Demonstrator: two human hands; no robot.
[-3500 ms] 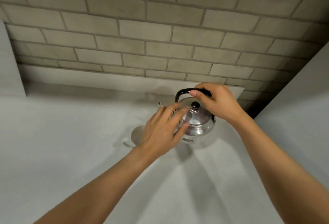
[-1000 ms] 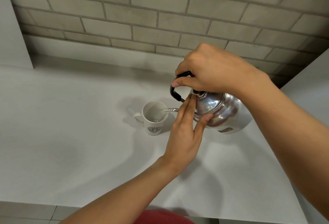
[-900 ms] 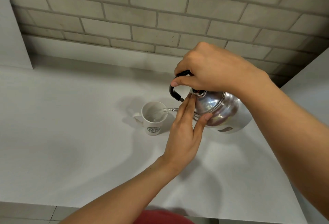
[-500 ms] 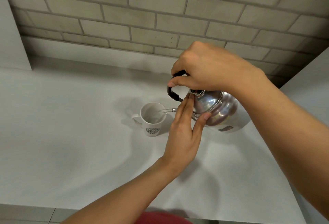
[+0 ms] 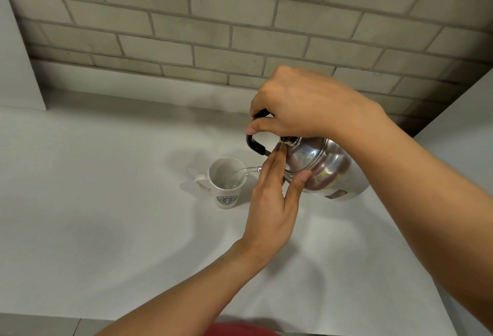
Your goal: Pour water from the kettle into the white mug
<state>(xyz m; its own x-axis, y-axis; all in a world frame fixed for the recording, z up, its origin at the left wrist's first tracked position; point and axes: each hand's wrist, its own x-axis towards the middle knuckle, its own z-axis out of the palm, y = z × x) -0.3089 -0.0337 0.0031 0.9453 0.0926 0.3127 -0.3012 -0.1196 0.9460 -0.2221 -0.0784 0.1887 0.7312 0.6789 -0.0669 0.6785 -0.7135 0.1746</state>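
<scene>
Steel kettle (image 5: 317, 165) hung tilted over white counter (image 5: 106, 229), our right hand (image 5: 301, 106) clenched round its black handle (image 5: 254, 143). Our left hand (image 5: 272, 202) lay flat, fingers pressing lid. Water streamed from spout into white mug (image 5: 225, 186), standing just left of kettle.

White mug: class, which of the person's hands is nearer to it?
Left. The left hand rests just right of the white mug; the right hand is higher, gripping the kettle handle.
</scene>
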